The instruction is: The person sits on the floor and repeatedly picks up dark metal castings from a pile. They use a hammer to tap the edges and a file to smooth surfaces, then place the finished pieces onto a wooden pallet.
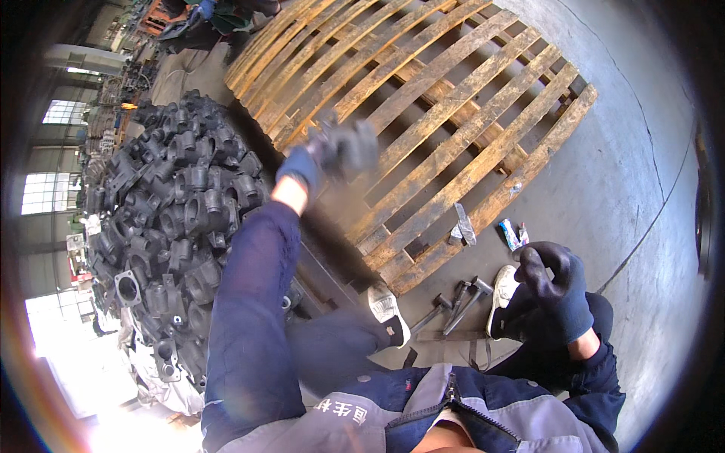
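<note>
My left hand [300,167], in a dark blue glove, reaches out over the near left edge of a wooden pallet [521,175]. It grips a dark cast metal fitting [351,149], smeared by motion, so its exact shape is unclear. Left of that arm rises a large heap of similar black castings [185,208], some with round openings and flanges. My right hand [557,291], gloved in dark blue with blackened fingers, is held above my right knee. Its fingers are curled in toward the thumb, and nothing shows in them.
Hammers [463,309] lie on the floor between my white shoes [389,311]. A crumpled strip of clear plastic [463,225] rests at the pallet's near edge, beside a small colourful wrapper [510,235]. Grey concrete [627,189] extends to the right. Clutter stands behind the heap.
</note>
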`<state>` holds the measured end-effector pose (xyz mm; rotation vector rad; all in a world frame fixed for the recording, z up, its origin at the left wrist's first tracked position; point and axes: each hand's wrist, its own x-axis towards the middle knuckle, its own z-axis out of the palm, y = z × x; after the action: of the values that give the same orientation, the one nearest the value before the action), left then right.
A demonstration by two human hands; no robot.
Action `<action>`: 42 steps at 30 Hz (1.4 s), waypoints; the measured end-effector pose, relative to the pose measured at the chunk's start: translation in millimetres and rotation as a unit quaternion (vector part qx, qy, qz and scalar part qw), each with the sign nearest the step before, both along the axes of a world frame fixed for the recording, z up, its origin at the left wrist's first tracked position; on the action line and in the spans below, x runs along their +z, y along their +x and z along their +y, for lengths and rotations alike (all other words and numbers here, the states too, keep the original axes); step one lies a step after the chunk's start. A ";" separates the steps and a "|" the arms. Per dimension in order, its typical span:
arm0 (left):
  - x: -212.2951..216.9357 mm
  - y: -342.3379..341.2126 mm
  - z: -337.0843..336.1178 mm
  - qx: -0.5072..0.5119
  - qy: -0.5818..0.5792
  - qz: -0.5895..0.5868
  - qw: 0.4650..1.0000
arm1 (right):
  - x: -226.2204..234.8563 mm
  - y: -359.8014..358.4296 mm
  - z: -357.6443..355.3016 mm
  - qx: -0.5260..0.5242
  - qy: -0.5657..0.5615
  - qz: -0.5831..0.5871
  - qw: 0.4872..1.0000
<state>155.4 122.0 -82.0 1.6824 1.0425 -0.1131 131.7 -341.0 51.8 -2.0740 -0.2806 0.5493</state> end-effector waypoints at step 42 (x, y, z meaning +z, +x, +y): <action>-30.8 -506.6 -82.5 0.099 0.405 0.265 0.869 | -70.3 -10.7 -2.2 0.053 -0.084 0.016 0.995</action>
<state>-351.2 39.5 -112.8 2.3464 1.8499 0.0090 121.0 -343.2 -18.5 -2.2188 -0.3365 0.6907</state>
